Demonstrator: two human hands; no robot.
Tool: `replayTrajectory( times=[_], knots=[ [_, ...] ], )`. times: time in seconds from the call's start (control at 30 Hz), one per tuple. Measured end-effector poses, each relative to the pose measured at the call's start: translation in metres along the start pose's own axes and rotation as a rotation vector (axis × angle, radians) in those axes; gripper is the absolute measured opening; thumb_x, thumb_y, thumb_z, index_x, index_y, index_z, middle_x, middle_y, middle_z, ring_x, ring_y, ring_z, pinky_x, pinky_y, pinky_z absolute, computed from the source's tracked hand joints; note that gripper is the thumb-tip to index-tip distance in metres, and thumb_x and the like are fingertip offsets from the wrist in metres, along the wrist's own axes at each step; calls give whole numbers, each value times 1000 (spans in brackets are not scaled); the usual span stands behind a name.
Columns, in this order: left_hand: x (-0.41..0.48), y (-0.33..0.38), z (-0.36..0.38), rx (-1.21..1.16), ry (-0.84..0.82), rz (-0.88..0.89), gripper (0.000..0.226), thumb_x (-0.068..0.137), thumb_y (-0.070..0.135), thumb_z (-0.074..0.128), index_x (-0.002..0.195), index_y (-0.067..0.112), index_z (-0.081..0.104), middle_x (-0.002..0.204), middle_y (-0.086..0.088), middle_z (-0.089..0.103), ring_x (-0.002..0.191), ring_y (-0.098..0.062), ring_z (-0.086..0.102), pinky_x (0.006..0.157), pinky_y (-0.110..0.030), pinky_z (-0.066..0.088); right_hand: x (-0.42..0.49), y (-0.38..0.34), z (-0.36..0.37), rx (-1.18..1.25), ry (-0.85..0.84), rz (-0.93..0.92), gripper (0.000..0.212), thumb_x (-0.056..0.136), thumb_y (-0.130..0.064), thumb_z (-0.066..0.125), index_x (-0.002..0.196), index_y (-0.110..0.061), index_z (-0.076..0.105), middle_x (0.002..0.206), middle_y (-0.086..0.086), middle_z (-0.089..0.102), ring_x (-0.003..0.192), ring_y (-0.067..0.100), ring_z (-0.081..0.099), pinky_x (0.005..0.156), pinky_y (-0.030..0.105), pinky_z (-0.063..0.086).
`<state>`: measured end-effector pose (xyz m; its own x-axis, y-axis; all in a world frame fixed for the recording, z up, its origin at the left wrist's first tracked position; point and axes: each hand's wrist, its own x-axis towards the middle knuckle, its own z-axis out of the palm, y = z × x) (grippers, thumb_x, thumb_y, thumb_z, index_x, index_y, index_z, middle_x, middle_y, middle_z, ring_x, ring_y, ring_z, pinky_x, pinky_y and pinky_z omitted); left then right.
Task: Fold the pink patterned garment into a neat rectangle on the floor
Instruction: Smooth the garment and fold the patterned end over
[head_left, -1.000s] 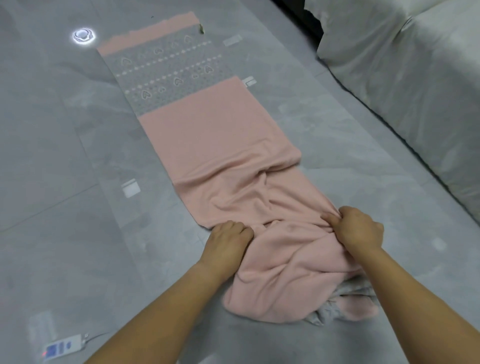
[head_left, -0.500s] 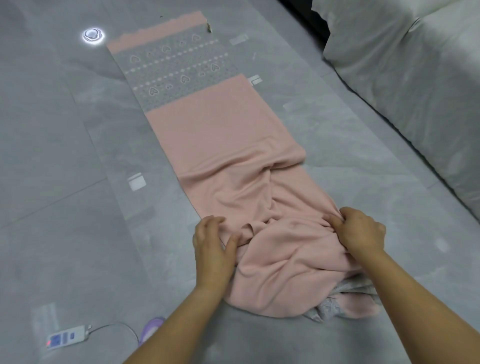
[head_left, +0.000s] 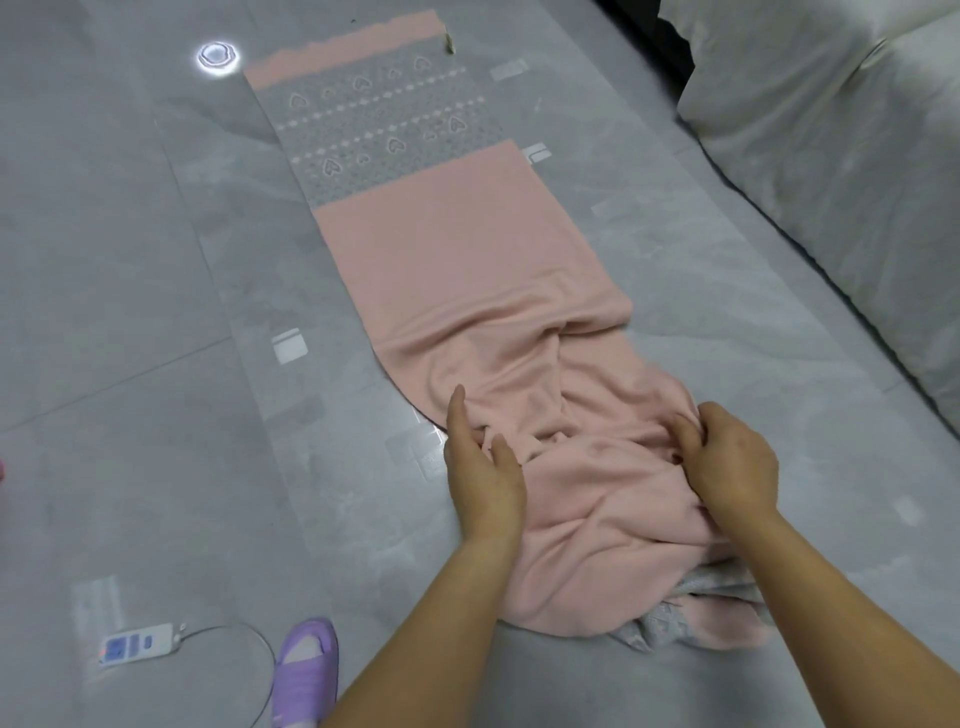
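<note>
Since a second ago the left hand (head_left: 483, 480), then knuckled shut on the cloth, has been opened, its fingers now straight and apart along the left edge of the bunched folds, which suggests a fresh grip is being sought. The right hand (head_left: 732, 467) is kept curled, fingertips pinched into the soft pink fleece-like garment (head_left: 467, 291). The garment is laid lengthwise on the glossy grey tiled floor (head_left: 130, 312), its far end flat with a grey heart-patterned band, its near end crumpled between the hands, so folding is judged barely begun.
</note>
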<state>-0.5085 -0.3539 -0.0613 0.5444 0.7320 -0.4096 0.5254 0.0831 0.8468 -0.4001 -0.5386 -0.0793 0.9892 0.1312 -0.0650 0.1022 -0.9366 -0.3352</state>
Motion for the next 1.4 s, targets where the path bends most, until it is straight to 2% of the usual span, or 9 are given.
replayTrajectory(
  times=[0.07, 0.3, 0.37, 0.57, 0.73, 0.83, 0.97, 1.17, 1.4],
  knots=[
    [1, -3, -8, 32, 11, 42, 57, 89, 2, 43, 138, 30, 36, 103, 4, 46, 87, -2, 49, 89, -20, 39, 3, 5, 0, 35, -2, 8, 40, 90, -40, 49, 69, -7, 41, 61, 18, 51, 66, 42, 52, 54, 37, 28],
    [-14, -62, -51, 350, -28, 108, 34, 89, -4, 44, 109, 12, 66, 105, -6, 47, 102, -23, 54, 81, 5, 23, 23, 49, -10, -278, -386, 212, 28, 87, -39, 53, 75, -13, 48, 97, 18, 64, 81, 33, 53, 66, 36, 39],
    [-21, -70, -55, 378, -57, 81, 31, 90, -1, 46, 110, 11, 66, 107, -8, 48, 102, -25, 54, 78, 6, 23, 20, 49, -12, -242, -341, 194, 31, 87, -42, 52, 84, -11, 52, 97, 19, 65, 84, 35, 56, 66, 36, 39],
    [-51, -51, -45, 530, -23, 305, 43, 84, 24, 55, 127, 24, 50, 137, -4, 36, 123, -22, 34, 104, -35, 28, -14, 55, -35, 216, -28, 233, 50, 86, -47, 51, 123, -16, 43, 119, 16, 56, 104, 35, 57, 90, 50, 45],
    [-118, -56, -1, 595, -489, 905, 39, 81, 36, 51, 119, 26, 48, 126, 5, 44, 116, -13, 42, 97, -26, 32, -98, 101, -45, 62, 64, 159, 54, 79, -53, 41, 107, -11, 58, 105, 15, 60, 99, 36, 59, 87, 50, 44],
    [-135, -68, 24, 579, -705, 938, 40, 80, 28, 52, 119, 21, 48, 122, 0, 56, 114, -12, 45, 97, -24, 37, -139, 120, -40, -26, 72, 161, 46, 76, -54, 44, 90, -15, 63, 90, 9, 63, 84, 34, 63, 81, 44, 41],
    [-136, -66, 42, 559, -752, 900, 39, 81, 26, 50, 119, 18, 49, 120, -7, 62, 113, -11, 45, 100, -18, 32, -168, 118, -18, -60, 7, 126, 43, 72, -60, 45, 84, -24, 65, 86, 1, 65, 83, 25, 64, 85, 37, 32],
    [-123, -35, 68, 646, -814, 1063, 41, 81, 19, 53, 121, 21, 44, 121, -7, 59, 111, -16, 49, 98, -21, 33, -192, 73, 4, 260, 107, 686, 33, 78, -43, 65, 95, -16, 60, 93, 3, 70, 91, 26, 65, 82, 38, 36],
    [-120, 21, 121, 865, -996, 1244, 16, 80, 33, 40, 88, 20, 46, 94, 0, 55, 91, -22, 53, 67, -25, 28, -178, 46, 17, 460, 184, 1058, 37, 79, -52, 59, 101, -22, 55, 99, -3, 71, 96, 20, 64, 85, 37, 36]
  ],
)
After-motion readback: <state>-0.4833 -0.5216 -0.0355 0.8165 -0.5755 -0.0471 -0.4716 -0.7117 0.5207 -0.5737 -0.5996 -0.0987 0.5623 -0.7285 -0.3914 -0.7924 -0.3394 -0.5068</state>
